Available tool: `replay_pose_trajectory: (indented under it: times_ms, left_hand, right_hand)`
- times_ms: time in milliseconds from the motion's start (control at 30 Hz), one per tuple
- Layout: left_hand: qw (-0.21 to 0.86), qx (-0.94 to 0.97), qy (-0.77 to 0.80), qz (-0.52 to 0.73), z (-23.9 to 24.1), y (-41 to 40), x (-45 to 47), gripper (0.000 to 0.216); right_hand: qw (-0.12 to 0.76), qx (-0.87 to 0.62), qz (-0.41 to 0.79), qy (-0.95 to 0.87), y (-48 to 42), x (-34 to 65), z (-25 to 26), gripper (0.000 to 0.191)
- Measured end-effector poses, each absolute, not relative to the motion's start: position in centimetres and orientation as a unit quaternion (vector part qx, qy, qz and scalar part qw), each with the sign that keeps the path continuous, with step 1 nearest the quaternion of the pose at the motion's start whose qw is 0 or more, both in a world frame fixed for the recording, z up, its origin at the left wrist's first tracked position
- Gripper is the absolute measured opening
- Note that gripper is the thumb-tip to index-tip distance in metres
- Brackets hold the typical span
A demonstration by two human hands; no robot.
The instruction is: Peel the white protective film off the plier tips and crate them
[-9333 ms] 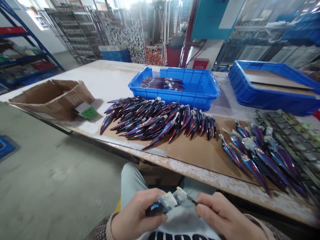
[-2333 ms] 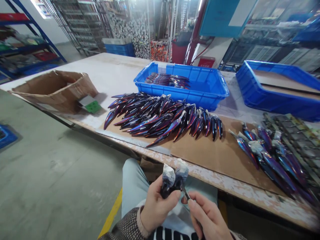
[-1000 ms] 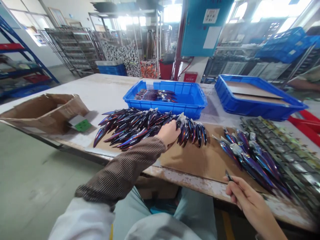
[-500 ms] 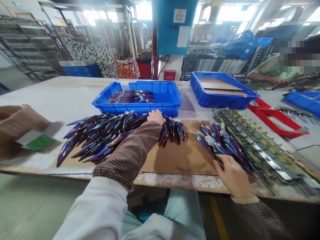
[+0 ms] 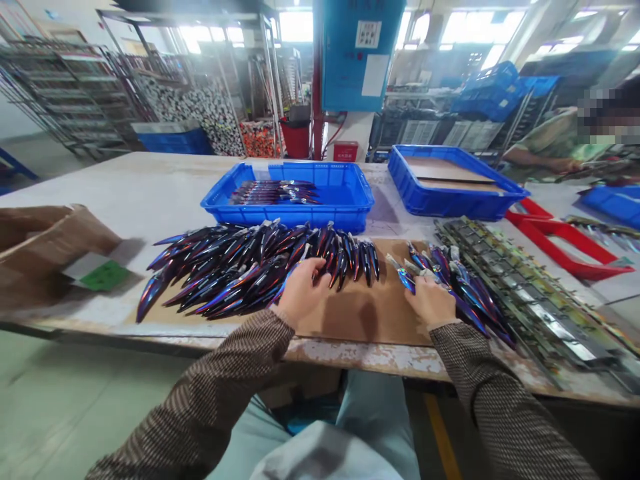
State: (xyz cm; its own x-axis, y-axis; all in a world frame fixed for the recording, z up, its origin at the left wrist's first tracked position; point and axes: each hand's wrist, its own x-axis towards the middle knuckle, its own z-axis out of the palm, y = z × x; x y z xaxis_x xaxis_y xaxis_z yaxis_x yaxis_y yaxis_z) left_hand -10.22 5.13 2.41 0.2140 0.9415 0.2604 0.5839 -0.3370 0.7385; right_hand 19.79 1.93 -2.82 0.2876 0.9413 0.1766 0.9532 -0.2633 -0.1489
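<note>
A large heap of iridescent purple-blue curved pieces (image 5: 225,267) lies on a brown cardboard sheet (image 5: 360,313) on the table. My left hand (image 5: 303,293) hovers at the heap's near right edge, fingers loosely bent, with nothing visible in it. A smaller heap of the same pieces (image 5: 473,293), some with pale taped tips, lies to the right. My right hand (image 5: 430,301) rests on the left end of this heap. Its fingers are closed round one taped-tip piece (image 5: 401,273) that sticks out towards the far left.
A blue crate (image 5: 285,215) with a few pieces stands behind the large heap; a second blue crate (image 5: 453,201) holds cardboard. Metal racks (image 5: 530,300) lie at right, a torn cardboard box (image 5: 40,247) and green card (image 5: 103,275) at left. A co-worker (image 5: 550,143) sits far right.
My left hand has drawn back from the far side of the large heap to its near edge. My right hand has moved up the smaller heap and closed on a taped-tip piece.
</note>
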Motion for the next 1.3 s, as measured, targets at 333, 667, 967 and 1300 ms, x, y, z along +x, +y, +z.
replay_pose_trajectory:
  times_ms: [333, 667, 967, 1300]
  left_hand:
    - [0.525, 0.607, 0.440, 0.403, -3.0, -4.0, -8.6, 0.032]
    - [0.681, 0.430, 0.360, 0.471, -1.6, -7.2, -7.7, 0.042]
    - [0.629, 0.404, 0.468, 0.472, -1.9, -9.8, -11.6, 0.054]
    - [0.663, 0.409, 0.426, 0.460, -1.8, -12.4, -12.0, 0.040]
  right_hand:
    - [0.380, -0.761, 0.214, -0.480, -6.0, 17.9, -1.5, 0.055]
    - [0.487, -0.533, 0.627, -0.294, -13.1, 6.3, -3.8, 0.048]
    - [0.339, -0.505, 0.656, -0.447, -14.7, 7.8, -1.9, 0.047]
    - [0.297, -0.486, 0.650, -0.503, -14.7, 5.2, -0.6, 0.050]
